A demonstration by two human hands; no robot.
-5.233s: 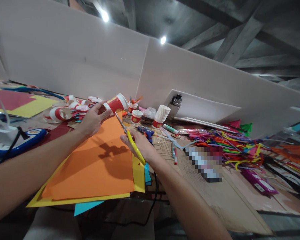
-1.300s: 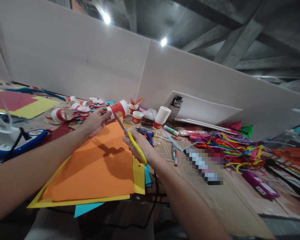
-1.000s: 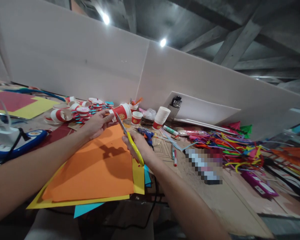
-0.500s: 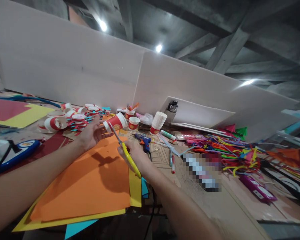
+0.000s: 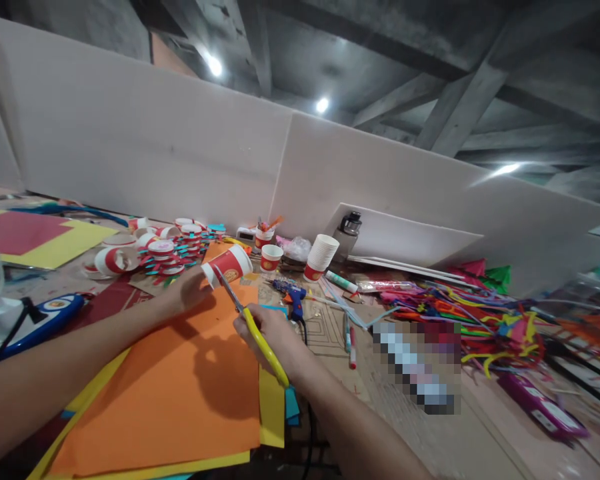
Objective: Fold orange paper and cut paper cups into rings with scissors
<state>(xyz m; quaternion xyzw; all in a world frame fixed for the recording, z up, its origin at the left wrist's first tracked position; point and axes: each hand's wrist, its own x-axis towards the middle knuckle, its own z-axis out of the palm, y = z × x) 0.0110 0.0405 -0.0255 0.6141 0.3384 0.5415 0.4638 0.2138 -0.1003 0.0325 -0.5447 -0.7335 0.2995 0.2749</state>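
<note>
A red and white paper cup [image 5: 233, 265] lies tilted on its side in the air, its rim end toward the upper right. My left hand [image 5: 193, 291] holds it from the left and below, with most fingers hidden behind it. My right hand [image 5: 273, 337] grips yellow-handled scissors [image 5: 257, 340], whose blades reach up to the cup's near end and lie against its wall. Whether the blades are cutting in, I cannot tell. Beneath both hands are orange paper sheets [image 5: 170, 400] over yellow paper [image 5: 273, 413], with the hands' shadow on them.
Cut cup rings [image 5: 163, 257] cluster at the back left. A cup stack [image 5: 321, 257], a single cup [image 5: 271, 258] and a blue glue gun [image 5: 295, 300] stand or lie beyond my right hand. Pipe cleaners [image 5: 480, 327] spread at right. A blue power strip [image 5: 50, 317] lies left.
The camera view has shifted slightly, so the table sits lower in the picture. My left hand has turned around the cup, its fingers now less visible. The scissors stay at the cup's near end.
</note>
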